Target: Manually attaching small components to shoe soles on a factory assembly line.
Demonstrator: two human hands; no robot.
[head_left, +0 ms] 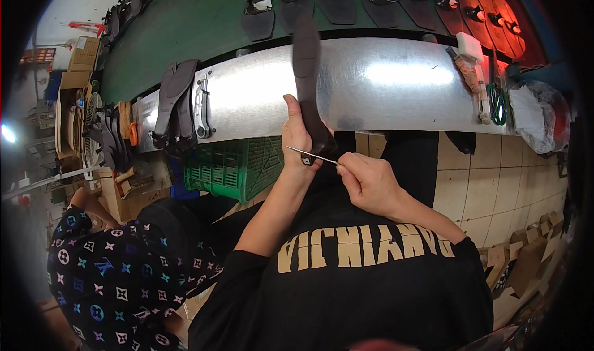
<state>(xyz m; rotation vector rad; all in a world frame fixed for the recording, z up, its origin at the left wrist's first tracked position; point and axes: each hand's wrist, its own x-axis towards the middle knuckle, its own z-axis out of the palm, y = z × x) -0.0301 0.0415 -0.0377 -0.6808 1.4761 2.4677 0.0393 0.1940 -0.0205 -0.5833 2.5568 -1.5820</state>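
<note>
My left hand (296,134) grips a long dark sandal (306,63) near its lower end, thumb pointing up, so that its sole rises over the metal worktop. At that lower end, a small piece with a light mark (307,160) shows by my palm. From my closed right hand (370,179) a thin pointed metal rod (314,155), like an awl, reaches left across the sandal's lower end. Its tip lies over the base of my left palm; whether it touches the sandal I cannot tell. The handle is hidden in my fingers.
Beyond the shiny metal worktop (377,103), a green belt (204,17) carries several sandals, some under red light. Dark sandals (176,107) and a cutter-like tool (202,107) lie at left; a brush (470,79) at right. A green crate (229,168) stands below, beside another person (117,277).
</note>
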